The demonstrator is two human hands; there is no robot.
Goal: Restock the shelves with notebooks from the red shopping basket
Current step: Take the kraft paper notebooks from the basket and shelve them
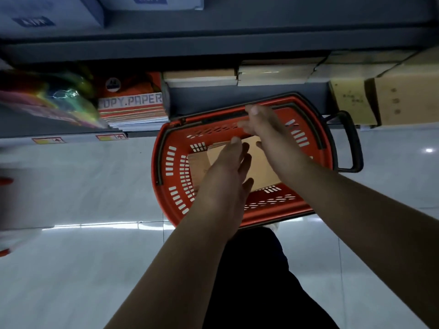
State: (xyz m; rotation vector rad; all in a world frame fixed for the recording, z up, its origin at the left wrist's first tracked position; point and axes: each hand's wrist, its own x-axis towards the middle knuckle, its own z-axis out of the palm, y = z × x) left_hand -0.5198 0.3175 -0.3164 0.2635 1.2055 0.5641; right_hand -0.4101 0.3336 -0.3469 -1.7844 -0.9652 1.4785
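Reaching down over the red shopping basket (213, 136) on the floor, both hands hang above a small stack of brown-covered notebooks (261, 167) lying flat on the basket's bottom. The left hand (228, 172) is spread, fingers straight, over the near left part of the stack; whether it touches the top cover cannot be told. The right hand (268, 129) is also spread, over the far edge of the stack, somewhat blurred, and holds nothing. So each grip is loose and empty.

The notebooks look thin, with plain card covers: probably light singly, moderately weighty as a bundle, and stiff enough across the cover but likely to flex and fan if lifted by one corner. Smooth card can slide sheet on sheet, so a stack pinched from above may shear apart. The safer hold, as I judge it, is one hand on each opposite side edge, thumbs on top and fingers slipped beneath, squeezing the stack square. The basket walls leave little room at the left, so tipping the stack up from the right edge first may help.

Just beyond the basket, the low shelf (249, 96) holds similar brown stacks (199, 78) at the far side, with copy paper reams (133, 103) to the left and cardboard boxes (403, 100) to the right.
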